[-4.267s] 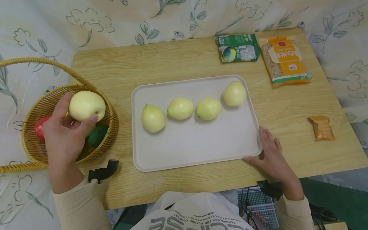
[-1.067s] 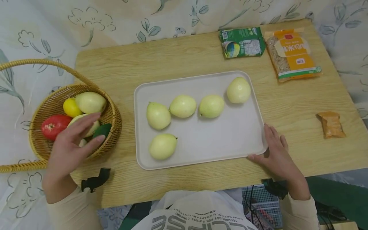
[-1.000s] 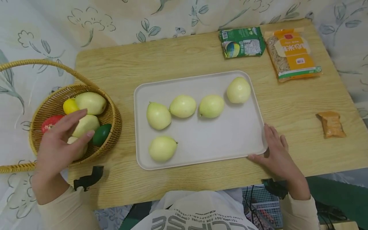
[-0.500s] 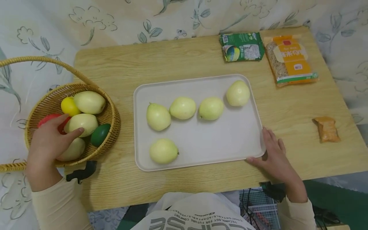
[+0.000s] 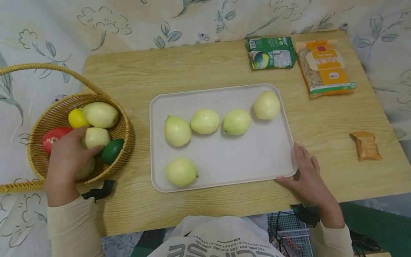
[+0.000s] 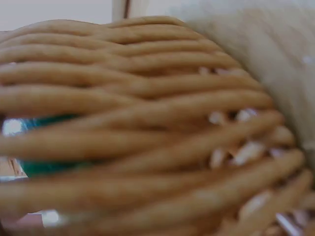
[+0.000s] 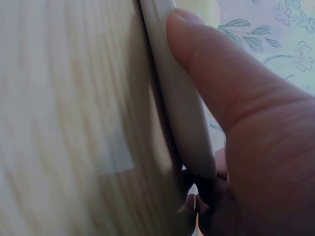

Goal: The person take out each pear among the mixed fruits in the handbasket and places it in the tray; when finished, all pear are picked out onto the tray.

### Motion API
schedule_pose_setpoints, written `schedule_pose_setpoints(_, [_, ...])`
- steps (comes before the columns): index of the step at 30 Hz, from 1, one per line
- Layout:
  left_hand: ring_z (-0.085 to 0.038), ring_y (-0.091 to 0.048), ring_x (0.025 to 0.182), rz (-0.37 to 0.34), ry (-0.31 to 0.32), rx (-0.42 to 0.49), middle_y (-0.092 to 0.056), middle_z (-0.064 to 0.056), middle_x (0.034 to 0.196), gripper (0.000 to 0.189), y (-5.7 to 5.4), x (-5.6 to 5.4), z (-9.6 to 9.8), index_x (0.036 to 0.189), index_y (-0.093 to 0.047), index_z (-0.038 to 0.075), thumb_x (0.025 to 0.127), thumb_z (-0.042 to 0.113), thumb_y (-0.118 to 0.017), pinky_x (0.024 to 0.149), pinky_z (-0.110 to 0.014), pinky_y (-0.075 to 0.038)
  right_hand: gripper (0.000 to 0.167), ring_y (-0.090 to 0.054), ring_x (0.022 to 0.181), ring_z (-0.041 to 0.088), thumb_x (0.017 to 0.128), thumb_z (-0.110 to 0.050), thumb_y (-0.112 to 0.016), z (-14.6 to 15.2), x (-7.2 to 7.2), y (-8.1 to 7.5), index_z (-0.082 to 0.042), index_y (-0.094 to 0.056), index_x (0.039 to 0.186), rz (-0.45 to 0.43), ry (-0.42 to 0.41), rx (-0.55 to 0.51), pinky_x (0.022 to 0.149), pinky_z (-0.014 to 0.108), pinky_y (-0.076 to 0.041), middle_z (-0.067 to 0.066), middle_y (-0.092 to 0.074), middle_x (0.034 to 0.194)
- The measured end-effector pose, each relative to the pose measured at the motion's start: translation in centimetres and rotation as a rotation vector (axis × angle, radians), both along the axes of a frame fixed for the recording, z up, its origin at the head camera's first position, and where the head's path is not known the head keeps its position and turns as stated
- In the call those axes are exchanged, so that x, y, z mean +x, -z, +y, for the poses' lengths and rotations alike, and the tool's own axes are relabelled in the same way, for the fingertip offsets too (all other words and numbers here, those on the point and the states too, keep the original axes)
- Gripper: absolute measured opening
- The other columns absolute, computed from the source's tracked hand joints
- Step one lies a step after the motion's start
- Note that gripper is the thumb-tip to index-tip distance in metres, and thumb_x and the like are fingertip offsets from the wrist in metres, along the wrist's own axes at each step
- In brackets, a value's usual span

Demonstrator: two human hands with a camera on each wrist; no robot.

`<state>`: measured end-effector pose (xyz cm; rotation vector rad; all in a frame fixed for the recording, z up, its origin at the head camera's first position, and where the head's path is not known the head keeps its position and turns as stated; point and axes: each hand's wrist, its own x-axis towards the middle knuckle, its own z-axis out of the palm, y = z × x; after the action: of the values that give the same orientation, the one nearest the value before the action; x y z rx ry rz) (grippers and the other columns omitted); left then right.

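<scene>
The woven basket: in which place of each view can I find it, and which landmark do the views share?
Head: woven basket at the left side.
Left wrist: its weave fills most of the picture.
Right wrist: not in it.
Landmark, shared only by head and left wrist: dark green fruit, probably the green seen through gaps at left.

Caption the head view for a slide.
Left hand gripping a pale fruit in a wicker basket, right hand at the corner of a tray bearing five fruits.

Pale-yellow roundish fruit (image 5: 97, 137), part. hidden, is lying in brown wicker basket (image 5: 129, 134); off-white rect. tray (image 5: 237, 157), lying flat, is holding 5 pale-green roundish fruits (image 5: 205, 121).
</scene>
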<state>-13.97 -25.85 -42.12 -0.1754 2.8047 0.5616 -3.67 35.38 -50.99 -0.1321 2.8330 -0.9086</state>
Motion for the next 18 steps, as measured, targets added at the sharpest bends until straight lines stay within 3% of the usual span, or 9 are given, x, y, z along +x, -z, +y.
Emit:
schedule_pose_setpoints(5, [-0.048,-0.046,0.1,0.031,0.041,0.004,-0.049,-0.034,0.12,0.062,0.15,-0.13,0.03,0.135,-0.041,-0.005,0.089,0.028,-0.066,0.085,-0.062,-0.037,0.118,-0.002,0.146,0.041,0.074,-0.032,-0.083,-0.06,0.03,-0.12,-0.012,0.0,0.156,-0.005,0.004,-0.001,0.113,0.06,0.015,0.024,-0.01,0.159])
schedule_pose_setpoints(11, [-0.048,-0.045,0.098,0.011,0.112,0.012,-0.049,-0.033,0.117,0.061,0.08,-0.59,-0.33,0.135,-0.04,-0.005,0.089,0.026,-0.067,0.084,-0.062,-0.036,0.117,-0.003,0.146,0.04,0.075,-0.032,-0.083,-0.06,0.11,0.01,-0.014,0.0,0.156,-0.002,0.013,-0.002,0.114,0.058,0.015,0.023,-0.01,0.159])
schedule_pose_setpoints(18, [-0.043,-0.046,0.092,0.028,0.099,0.014,-0.052,-0.027,0.109,0.055,0.18,-0.25,-0.62,0.127,-0.047,-0.001,0.09,0.035,-0.066,0.08,-0.057,-0.038,0.116,-0.002,0.147,0.04,0.075,-0.032,-0.082,0.04,0.1,0.13,-0.013,-0.001,0.156,0.012,0.003,0.002,0.115,0.057,0.014,0.024,-0.011,0.159])
